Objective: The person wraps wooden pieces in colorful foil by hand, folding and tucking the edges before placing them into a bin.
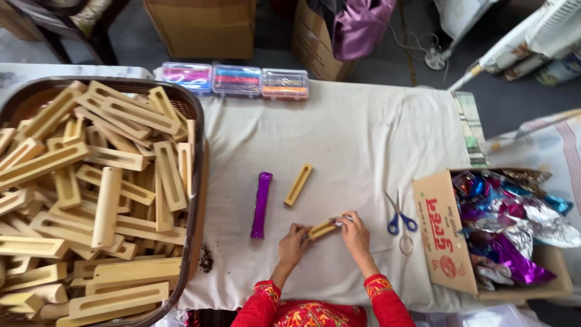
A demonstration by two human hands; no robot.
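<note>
Near edge: two red embroidered sleeves (315,312) enter from below. Left hand (293,242) and right hand (355,235) meet over a wooden block (322,229), fingers of both closed on its ends; the block lies low over the worktop (363,139), tilted, right end farther. Something small and pale sits at the right fingertips; cannot tell what.

Worktop: covered by a wrinkled off-white cloth. Just left of the hands, a purple wrapped stick (261,204), lying near-to-far. Beside it to the right, a bare slotted block (298,184), slanted. Right of the hands, blue-handled scissors (399,215), blades pointing far.

Right edge: open carton (437,233) full of crumpled foil (514,224) in purple, blue, silver and red.

Left: large dark basket (196,200) heaped with slotted wooden blocks (91,188); dark crumbs on the cloth at its near right side.

Far edge of worktop: three clear cases (236,80) in a row, holding coloured contents.

Beyond: grey floor, cardboard boxes (203,27), purple fabric (360,27), a white fan stand (436,57).
</note>
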